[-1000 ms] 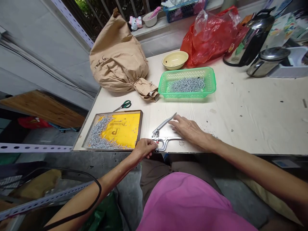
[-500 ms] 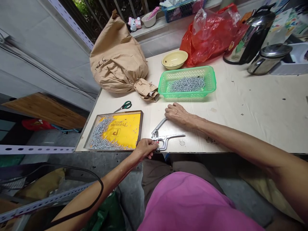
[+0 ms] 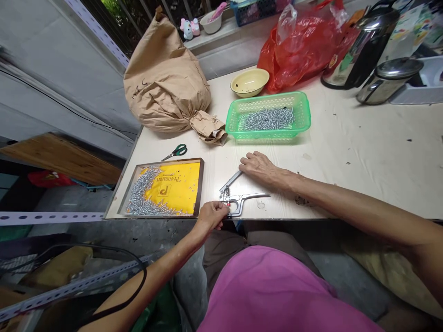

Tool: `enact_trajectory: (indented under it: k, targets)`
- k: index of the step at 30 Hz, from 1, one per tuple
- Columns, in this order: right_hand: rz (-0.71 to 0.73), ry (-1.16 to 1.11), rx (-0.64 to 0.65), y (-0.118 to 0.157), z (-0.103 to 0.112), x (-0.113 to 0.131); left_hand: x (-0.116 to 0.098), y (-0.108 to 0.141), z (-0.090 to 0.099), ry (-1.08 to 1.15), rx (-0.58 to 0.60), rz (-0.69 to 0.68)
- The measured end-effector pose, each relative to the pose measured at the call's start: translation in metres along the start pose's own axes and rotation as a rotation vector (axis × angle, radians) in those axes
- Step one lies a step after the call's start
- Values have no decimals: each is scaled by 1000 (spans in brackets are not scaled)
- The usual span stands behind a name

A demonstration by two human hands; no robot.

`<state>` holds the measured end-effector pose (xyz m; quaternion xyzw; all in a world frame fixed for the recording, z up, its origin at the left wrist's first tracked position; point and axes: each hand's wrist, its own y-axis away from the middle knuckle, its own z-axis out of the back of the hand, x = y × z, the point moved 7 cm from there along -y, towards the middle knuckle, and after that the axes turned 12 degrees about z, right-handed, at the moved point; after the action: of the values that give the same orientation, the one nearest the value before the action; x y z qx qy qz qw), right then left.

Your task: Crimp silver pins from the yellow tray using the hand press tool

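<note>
A grey metal hand press (image 3: 238,199) with a spring and a raised lever (image 3: 231,180) lies at the table's front edge. My right hand (image 3: 258,165) is closed round the upper end of that lever. At the near end of the tool, my left hand (image 3: 212,215) pinches beside a small red part; whatever its fingertips hold is hidden. To the left sits a shallow tray (image 3: 201,184) with a yellow lining, where many small metal pieces (image 3: 140,191), like pins or screws, are heaped. Behind my right hand stands a green basket (image 3: 266,134) containing more such pieces (image 3: 270,119).
Scissors (image 3: 178,151) lie behind the tray, near a tied brown paper bag (image 3: 166,87). A cream bowl (image 3: 249,83) and a red plastic bag (image 3: 297,50) stand behind the basket. At the far right are a kettle (image 3: 363,46) and a lidded metal pot (image 3: 384,85).
The view has shifted slightly. My right hand and the lever sit a touch lower relative to the basket; my left hand keeps its place at the press.
</note>
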<state>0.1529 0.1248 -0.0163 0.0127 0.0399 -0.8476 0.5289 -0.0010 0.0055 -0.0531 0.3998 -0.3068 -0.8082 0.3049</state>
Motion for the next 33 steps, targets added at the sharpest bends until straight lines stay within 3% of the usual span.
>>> enact_trajectory:
  k: [4,11,20,25,33]
  targets:
    - [-74,-6,9,20,-3,-2,-8,1,-1,-133,-45,-88]
    - [-159,19,-40,48,-4,3,-11,-1,-6,-104,84,-24]
    - [-147,-231,-15,54,11,12,-9,-1,-7,-35,142,-8]
    - [-157,-231,60,60,11,22,-9,-2,-7,-47,163,-2]
    - [-232,-202,1,68,12,42,-7,3,-4,-86,126,16]
